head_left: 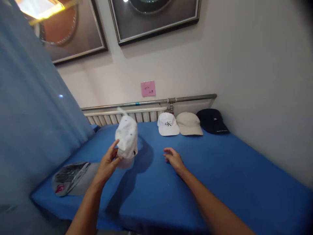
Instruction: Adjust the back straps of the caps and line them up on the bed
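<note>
Head view shows the left hand (107, 163) pinching a white cotton baseball cap (127, 138) by its brim, lifted above the blue cloth tabletop (220, 176). Right hand (172, 158) hovers open, holding nothing. A grey cap (73, 181) lies left. Farther back sit a white logo cap (168, 124), beige cap (188, 124) and navy cap (212, 121). Carrying seems underway; setting down needs a steady, level lowering.
</note>
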A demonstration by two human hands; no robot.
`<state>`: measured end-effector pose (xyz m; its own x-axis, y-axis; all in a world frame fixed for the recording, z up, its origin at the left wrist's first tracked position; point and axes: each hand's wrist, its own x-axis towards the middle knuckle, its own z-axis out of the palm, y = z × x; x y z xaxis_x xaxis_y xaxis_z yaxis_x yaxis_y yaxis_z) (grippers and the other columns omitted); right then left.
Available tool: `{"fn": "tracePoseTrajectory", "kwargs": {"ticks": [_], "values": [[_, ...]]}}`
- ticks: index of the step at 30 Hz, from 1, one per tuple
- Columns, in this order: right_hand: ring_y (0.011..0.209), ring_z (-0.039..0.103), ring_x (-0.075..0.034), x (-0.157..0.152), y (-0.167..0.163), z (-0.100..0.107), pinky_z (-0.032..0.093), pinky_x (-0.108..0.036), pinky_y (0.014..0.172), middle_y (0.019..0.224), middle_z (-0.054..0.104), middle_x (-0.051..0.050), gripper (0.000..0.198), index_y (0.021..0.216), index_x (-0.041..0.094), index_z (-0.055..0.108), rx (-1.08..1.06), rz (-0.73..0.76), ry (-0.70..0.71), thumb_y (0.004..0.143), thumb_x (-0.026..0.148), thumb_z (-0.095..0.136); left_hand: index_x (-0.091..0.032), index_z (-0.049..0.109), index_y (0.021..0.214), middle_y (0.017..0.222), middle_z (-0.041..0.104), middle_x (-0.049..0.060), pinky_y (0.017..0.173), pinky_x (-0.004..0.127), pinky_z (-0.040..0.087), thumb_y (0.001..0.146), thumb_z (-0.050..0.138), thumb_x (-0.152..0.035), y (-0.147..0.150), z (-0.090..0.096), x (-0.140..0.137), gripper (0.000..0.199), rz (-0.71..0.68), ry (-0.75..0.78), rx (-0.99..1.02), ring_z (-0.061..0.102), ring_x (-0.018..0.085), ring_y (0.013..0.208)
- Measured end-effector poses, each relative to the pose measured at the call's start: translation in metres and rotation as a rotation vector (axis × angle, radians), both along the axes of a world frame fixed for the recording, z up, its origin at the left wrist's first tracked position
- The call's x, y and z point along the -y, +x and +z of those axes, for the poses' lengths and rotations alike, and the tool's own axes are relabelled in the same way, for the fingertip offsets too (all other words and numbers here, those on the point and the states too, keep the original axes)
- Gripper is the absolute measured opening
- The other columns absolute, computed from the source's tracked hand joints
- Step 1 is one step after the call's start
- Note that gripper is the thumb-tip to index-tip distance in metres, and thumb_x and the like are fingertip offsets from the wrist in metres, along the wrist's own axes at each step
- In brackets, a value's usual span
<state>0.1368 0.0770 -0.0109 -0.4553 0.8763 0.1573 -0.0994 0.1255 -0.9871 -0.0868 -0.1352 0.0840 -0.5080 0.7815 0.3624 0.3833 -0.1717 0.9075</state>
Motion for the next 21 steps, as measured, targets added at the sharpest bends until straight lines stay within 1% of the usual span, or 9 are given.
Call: {"fn": "tracePoseTrajectory", "kwargs": {"ticks": [2,5,7,9,12,14,16,19,21], "values": [[0.069,0.061,-0.018,0.002,0.002,0.002,0.048,-0.028,0.054,0.098,0.066,-0.007,0.042,0.105,0.023,0.059,-0.056,0.032,-0.066,0.063,0.025,0.059,-0.021,0.04,0.141,0.107,0.067,0.007,0.089,0.034,0.048,0.075,0.064,-0.029,0.012,-0.007,-0.001,0.071,-0.054,-0.094,-0.05,0.063,0.02,0.099],[0.075,0.064,-0.021,0.007,0.006,0.008,0.053,-0.032,0.063,0.098,0.067,-0.009,0.054,0.118,0.02,0.054,-0.135,0.09,-0.116,0.068,0.038,0.06,-0.02,0.053,0.128,0.103,0.068,0.006,0.087,0.036,0.049,0.078,0.057,-0.033,0.018,-0.019,-0.006,0.052,-0.056,-0.153,-0.254,0.064,0.021,0.094],[0.086,0.066,-0.023,0.013,0.009,0.013,0.054,-0.035,0.074,0.103,0.067,-0.011,0.058,0.123,0.019,0.052,-0.176,0.142,-0.122,0.071,0.043,0.059,-0.022,0.066,0.104,0.094,0.07,0.004,0.088,0.037,0.048,0.076,0.055,-0.03,0.018,-0.024,-0.012,0.031,-0.032,-0.176,-0.458,0.064,0.021,0.091],[0.096,0.065,-0.024,0.02,0.012,0.018,0.052,-0.037,0.083,0.11,0.066,-0.011,0.055,0.123,0.02,0.053,-0.203,0.19,-0.102,0.073,0.042,0.058,-0.022,0.067,0.083,0.086,0.069,0.003,0.088,0.038,0.047,0.073,0.052,-0.025,0.015,-0.027,-0.019,0.018,0.015,-0.189,-0.575,0.063,0.022,0.088],[0.103,0.063,-0.025,0.032,0.017,0.022,0.049,-0.038,0.09,0.115,0.065,-0.009,0.039,0.11,0.022,0.061,-0.212,0.232,-0.02,0.074,0.038,0.06,-0.022,0.062,0.075,0.083,0.068,0.005,0.088,0.042,0.045,0.071,0.048,-0.018,0.011,-0.032,-0.035,0.015,0.111,-0.207,-0.612,0.061,0.024,0.088],[0.109,0.059,-0.025,0.041,0.022,0.022,0.045,-0.038,0.094,0.117,0.063,-0.009,0.026,0.092,0.021,0.067,-0.192,0.259,0.069,0.07,0.034,0.067,-0.021,0.06,0.072,0.084,0.068,0.007,0.09,0.044,0.044,0.07,0.049,-0.015,0.009,-0.036,-0.045,0.013,0.159,-0.23,-0.646,0.06,0.026,0.089],[0.113,0.057,-0.026,0.048,0.028,0.022,0.042,-0.037,0.097,0.12,0.061,-0.008,0.013,0.076,0.02,0.068,-0.154,0.288,0.166,0.066,0.027,0.072,-0.021,0.061,0.07,0.091,0.069,0.01,0.092,0.046,0.043,0.069,0.05,-0.013,0.011,-0.036,-0.051,0.013,0.165,-0.259,-0.688,0.06,0.028,0.094],[0.113,0.056,-0.024,0.058,0.034,0.022,0.042,-0.036,0.096,0.119,0.06,-0.009,0.004,0.067,0.019,0.066,-0.099,0.311,0.292,0.067,0.017,0.069,-0.02,0.066,0.074,0.108,0.069,0.012,0.098,0.045,0.039,0.07,0.048,-0.008,0.024,-0.026,-0.049,0.022,0.115,-0.287,-0.753,0.059,0.029,0.107],[0.111,0.057,-0.022,0.063,0.035,0.023,0.041,-0.036,0.096,0.115,0.062,-0.009,0.006,0.066,0.019,0.063,-0.077,0.31,0.363,0.07,0.014,0.064,-0.02,0.069,0.084,0.113,0.069,0.01,0.102,0.043,0.036,0.072,0.046,-0.007,0.04,-0.013,-0.042,0.029,0.059,-0.29,-0.789,0.058,0.026,0.111]]}}
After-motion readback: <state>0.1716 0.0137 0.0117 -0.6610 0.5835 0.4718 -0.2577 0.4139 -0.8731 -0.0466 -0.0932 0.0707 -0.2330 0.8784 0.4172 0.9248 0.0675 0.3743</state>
